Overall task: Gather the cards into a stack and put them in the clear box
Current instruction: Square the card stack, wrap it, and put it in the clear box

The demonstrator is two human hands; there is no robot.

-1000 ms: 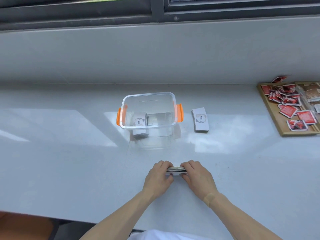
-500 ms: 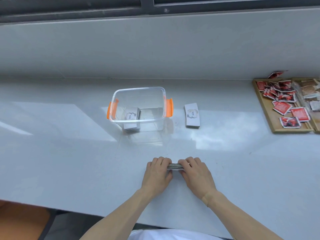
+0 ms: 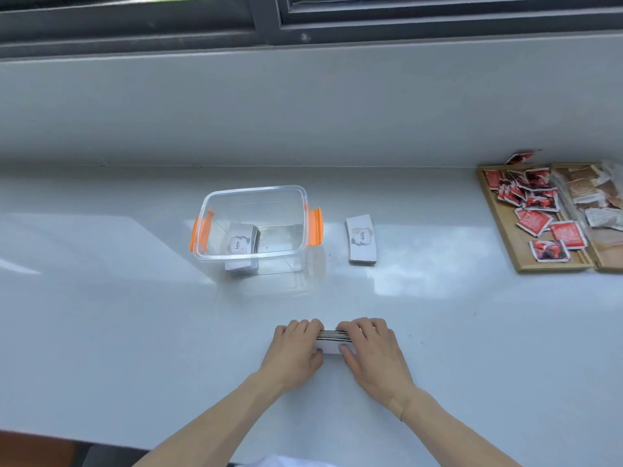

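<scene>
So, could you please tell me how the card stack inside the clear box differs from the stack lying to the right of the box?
The stack in the clear box sits inside the clear box, by its left wall; the loose stack lies on the counter outside it. The boxed stack is seen through plastic; the loose stack is in plain view. Both lie flat, untouched, with a framed "love" label on top.

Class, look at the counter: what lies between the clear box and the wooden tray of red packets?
In the head view, one stack of cards lies between the clear box and the wooden tray, nearer the box; otherwise bare counter.
</scene>
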